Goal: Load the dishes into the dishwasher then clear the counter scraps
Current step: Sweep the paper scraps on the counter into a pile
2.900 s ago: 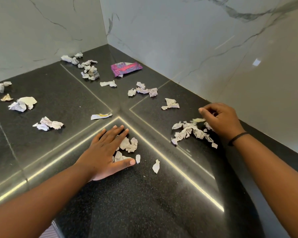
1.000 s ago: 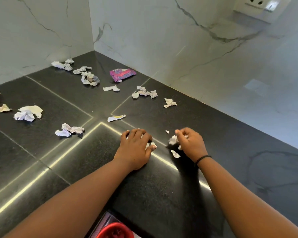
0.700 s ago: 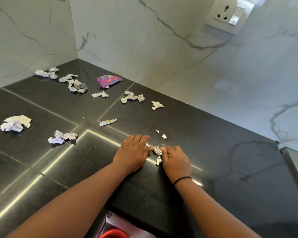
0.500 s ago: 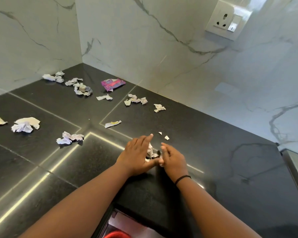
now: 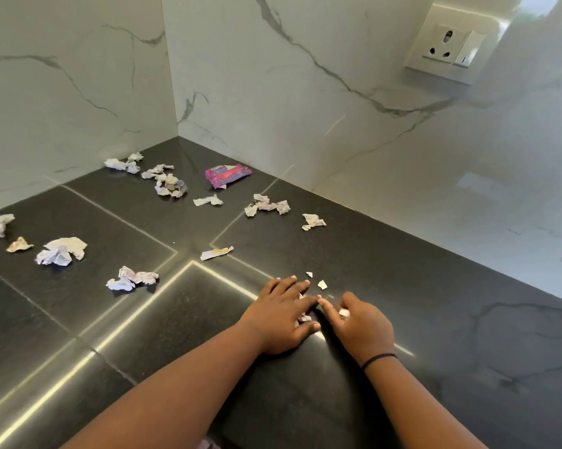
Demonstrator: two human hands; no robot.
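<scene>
Scraps (image 5: 304,317) lie under left hand (image 5: 281,317), right hand (image 5: 359,324) touching it.

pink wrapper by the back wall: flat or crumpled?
Mostly flat. The pink wrapper lies spread on the black counter with its printed face up, only lightly creased, unlike the balled-up paper scraps beside it.

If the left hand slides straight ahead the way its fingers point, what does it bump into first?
Probably the two tiny paper bits just past the left hand's fingertips; beyond them, bare black counter up to the marble wall.
</scene>
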